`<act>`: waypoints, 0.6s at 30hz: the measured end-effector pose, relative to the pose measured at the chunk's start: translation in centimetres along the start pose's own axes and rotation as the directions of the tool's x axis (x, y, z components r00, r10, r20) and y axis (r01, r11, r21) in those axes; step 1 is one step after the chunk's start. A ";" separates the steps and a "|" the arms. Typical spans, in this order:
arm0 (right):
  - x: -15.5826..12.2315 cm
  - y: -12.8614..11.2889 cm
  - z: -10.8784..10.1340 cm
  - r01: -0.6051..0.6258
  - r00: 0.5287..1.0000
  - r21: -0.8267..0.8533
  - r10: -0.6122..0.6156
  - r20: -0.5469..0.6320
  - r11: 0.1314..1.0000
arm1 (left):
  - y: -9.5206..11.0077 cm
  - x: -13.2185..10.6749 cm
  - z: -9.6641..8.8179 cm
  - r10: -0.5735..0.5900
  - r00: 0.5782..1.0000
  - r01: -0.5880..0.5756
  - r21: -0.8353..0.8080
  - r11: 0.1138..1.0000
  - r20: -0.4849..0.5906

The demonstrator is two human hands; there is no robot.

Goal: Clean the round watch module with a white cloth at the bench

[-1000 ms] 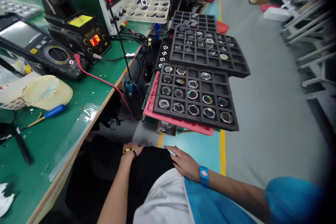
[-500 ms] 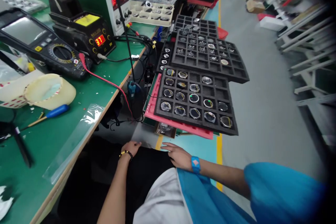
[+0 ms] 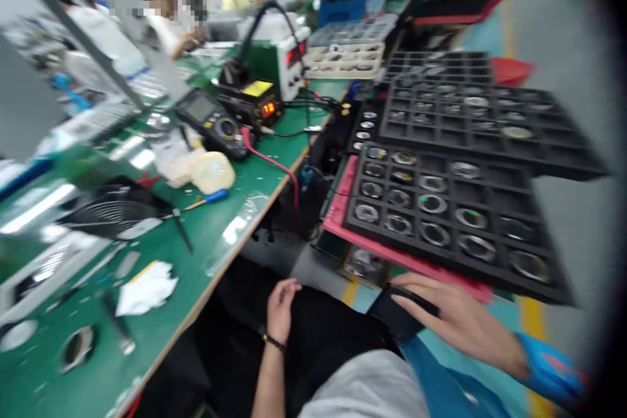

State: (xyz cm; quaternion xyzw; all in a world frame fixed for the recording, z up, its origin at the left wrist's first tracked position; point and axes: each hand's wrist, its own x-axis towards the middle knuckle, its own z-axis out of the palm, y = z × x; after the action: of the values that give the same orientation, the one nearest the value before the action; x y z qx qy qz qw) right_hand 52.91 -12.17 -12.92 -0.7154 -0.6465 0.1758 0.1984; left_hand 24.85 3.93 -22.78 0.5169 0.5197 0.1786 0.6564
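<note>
Over my lap, my right hand (image 3: 453, 317) grips a dark flat object (image 3: 392, 315) that looks like a phone, with a black rounded edge between thumb and fingers. Blur hides its details. A blue band circles that wrist. On the black trousers rests my left hand (image 3: 281, 307), its fingers loosely curled and apart, with nothing seen in it. Just beyond the right hand lies a black foam tray (image 3: 509, 199) with round watch-like parts in several of its compartments. A pink tray (image 3: 337, 199) sticks out beneath it.
Left of me runs a green bench (image 3: 196, 294) with a wooden edge. On it are a multimeter (image 3: 215, 124), a soldering station (image 3: 255, 104), a blue-handled tool (image 3: 214, 196) and crumpled white paper (image 3: 147, 287). More foam trays (image 3: 455, 117) lie farther back. Several people sit across the bench.
My right hand has moved from my lap to the right and now holds the dark flat object. My left hand has turned slightly, fingers curled. The view has swung left and up, showing more bench.
</note>
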 end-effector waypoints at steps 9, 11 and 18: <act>8.3 -14.5 11.8 0.838 0.523 0.178 -0.852 0.010 0.517 | 1.1 -9.6 -2.4 -0.081 0.996 0.053 -0.966 0.252 0.033; 7.7 -16.3 14.2 0.810 0.500 0.300 -0.861 0.097 0.504 | 0.1 -11.1 -3.6 -0.091 0.996 -0.024 -0.999 -0.030 -0.021; 5.7 -14.5 17.8 0.530 0.672 0.518 -0.705 0.226 0.672 | -5.0 -14.3 -4.7 -0.124 0.991 -0.048 -0.998 -0.046 -0.042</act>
State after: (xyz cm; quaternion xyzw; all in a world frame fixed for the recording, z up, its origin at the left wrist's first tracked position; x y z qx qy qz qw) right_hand 32.05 -4.27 -20.83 -0.3343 -0.8282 0.3722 0.2526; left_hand 13.57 -6.75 -19.64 -0.1438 0.2820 0.5112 0.7991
